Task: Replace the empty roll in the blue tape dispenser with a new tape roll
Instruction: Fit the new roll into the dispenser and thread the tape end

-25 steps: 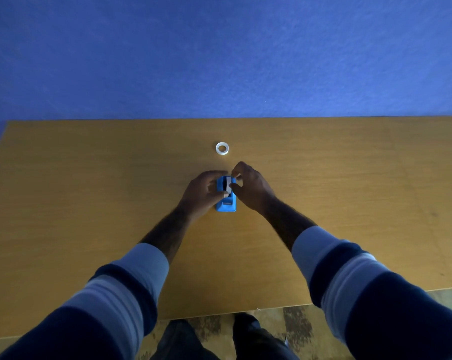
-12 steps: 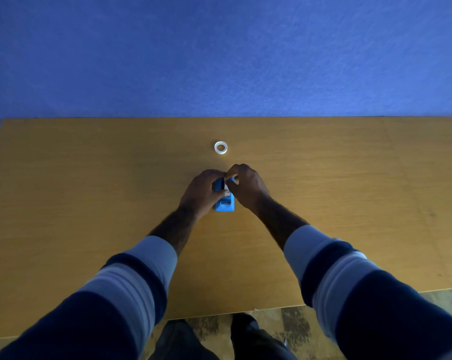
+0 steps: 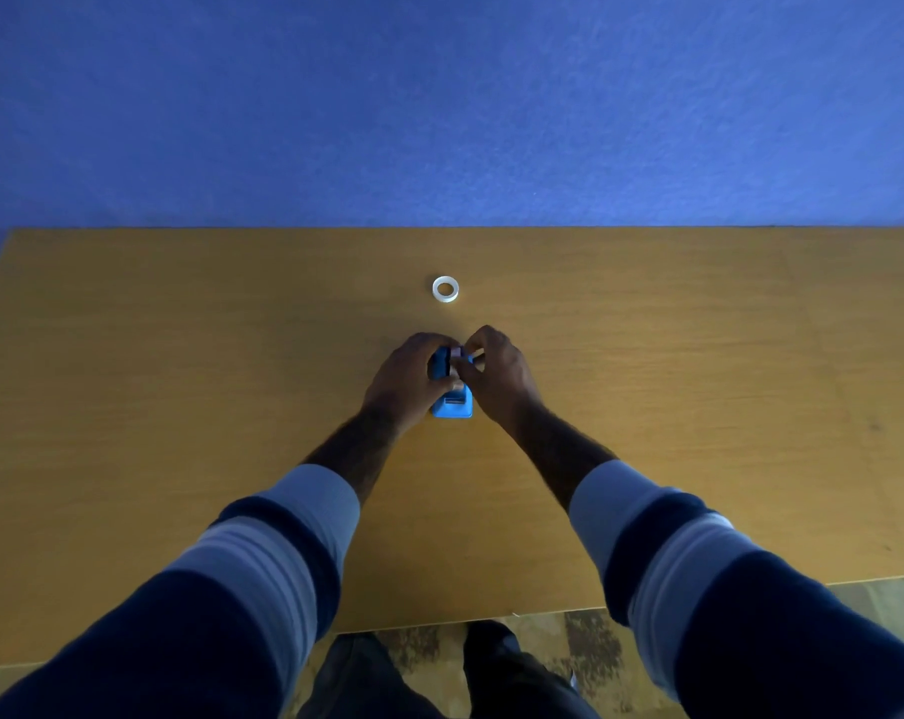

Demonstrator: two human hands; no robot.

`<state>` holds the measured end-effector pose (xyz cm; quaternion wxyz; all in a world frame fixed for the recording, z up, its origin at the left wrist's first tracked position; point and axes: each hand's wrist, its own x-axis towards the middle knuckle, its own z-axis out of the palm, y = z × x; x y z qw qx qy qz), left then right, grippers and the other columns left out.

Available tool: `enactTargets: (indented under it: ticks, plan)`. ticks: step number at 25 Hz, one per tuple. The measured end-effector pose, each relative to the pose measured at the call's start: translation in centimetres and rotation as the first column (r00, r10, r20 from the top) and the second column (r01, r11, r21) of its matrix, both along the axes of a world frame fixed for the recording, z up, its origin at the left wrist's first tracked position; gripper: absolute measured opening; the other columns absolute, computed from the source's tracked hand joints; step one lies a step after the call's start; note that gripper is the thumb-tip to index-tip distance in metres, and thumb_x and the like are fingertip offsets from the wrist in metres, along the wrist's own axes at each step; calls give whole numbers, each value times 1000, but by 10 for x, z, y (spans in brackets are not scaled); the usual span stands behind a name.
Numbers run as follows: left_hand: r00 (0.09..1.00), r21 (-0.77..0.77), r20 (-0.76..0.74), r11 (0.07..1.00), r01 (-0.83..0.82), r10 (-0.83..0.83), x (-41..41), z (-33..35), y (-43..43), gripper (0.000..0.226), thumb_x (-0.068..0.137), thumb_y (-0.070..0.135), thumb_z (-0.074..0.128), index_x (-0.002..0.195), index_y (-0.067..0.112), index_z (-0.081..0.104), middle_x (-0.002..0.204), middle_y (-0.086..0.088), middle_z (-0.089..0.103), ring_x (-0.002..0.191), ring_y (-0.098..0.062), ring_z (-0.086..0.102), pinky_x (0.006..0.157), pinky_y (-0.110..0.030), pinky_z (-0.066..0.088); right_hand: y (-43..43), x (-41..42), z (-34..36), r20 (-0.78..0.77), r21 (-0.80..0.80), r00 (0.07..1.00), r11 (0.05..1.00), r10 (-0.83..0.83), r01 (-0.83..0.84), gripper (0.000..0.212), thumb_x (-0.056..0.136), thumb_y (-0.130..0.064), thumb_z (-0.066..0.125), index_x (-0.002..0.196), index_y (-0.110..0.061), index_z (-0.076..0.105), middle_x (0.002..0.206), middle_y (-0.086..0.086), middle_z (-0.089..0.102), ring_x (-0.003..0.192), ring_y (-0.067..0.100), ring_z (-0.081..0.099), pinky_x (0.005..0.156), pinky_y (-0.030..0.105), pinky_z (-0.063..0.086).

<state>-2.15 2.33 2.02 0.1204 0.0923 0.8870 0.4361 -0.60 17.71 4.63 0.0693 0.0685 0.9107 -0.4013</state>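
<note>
The blue tape dispenser [image 3: 452,404] stands on the wooden table [image 3: 180,407] near the middle, its cutter end toward me. My left hand [image 3: 406,378] wraps the dispenser's left side and holds it. My right hand [image 3: 496,373] pinches a small pale roll [image 3: 456,355] at the top of the dispenser with thumb and fingers. Whether that roll sits in its slot or is lifted I cannot tell; fingers hide most of it. A white ring-shaped roll [image 3: 445,289] lies flat on the table beyond the hands, apart from them.
A blue wall [image 3: 439,106] rises right behind the table's far edge. The table's near edge [image 3: 439,622] runs just above my legs and the patterned floor [image 3: 569,646].
My right hand's fingers have closed in over the top of the dispenser and shifted slightly. The left hand and the dispenser stay where they were. The white ring has not moved.
</note>
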Motion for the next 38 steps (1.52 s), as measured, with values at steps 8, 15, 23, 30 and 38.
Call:
enactTargets:
  ticks: [8,15,23,30,38]
  plan:
    - [1000,-25,3,1000,14,-14,-3,0,2,43,75,22,82,113,25,62,111,13,58,97,-5,57,76,-15,40,-1,-12,0,30,22,998,998,-61,60,18,94,-25,63,87,-9,64,96,8,63,82,22,61,62,29,44]
    - [1000,15,1,1000,-7,7,4,-4,-1,54,76,24,83,124,30,59,119,18,53,101,2,54,82,-12,41,1,-21,0,77,-27,993,996,-85,88,15,92,-24,66,80,-15,61,77,-3,59,72,14,55,53,22,36]
    - [999,24,-41,999,25,-24,2,-5,-1,50,79,22,82,124,25,59,122,11,57,107,-4,57,85,-15,45,-5,5,-6,0,-43,994,994,-105,105,8,92,-15,66,98,-9,64,106,5,61,91,20,64,72,34,58]
    - [996,-4,-84,1000,20,-20,6,-3,-2,48,82,20,80,123,29,58,124,10,55,108,-6,59,88,-26,53,-4,-14,1,37,-10,991,992,-126,126,11,94,-19,62,88,-10,62,91,4,63,78,16,56,55,20,36]
    - [996,0,-72,999,50,-50,3,-3,-3,44,82,20,81,120,24,60,122,7,56,106,-8,59,88,-26,53,-3,4,0,17,-45,996,995,-87,87,10,95,-18,64,98,-8,62,106,6,61,89,19,62,65,24,50]
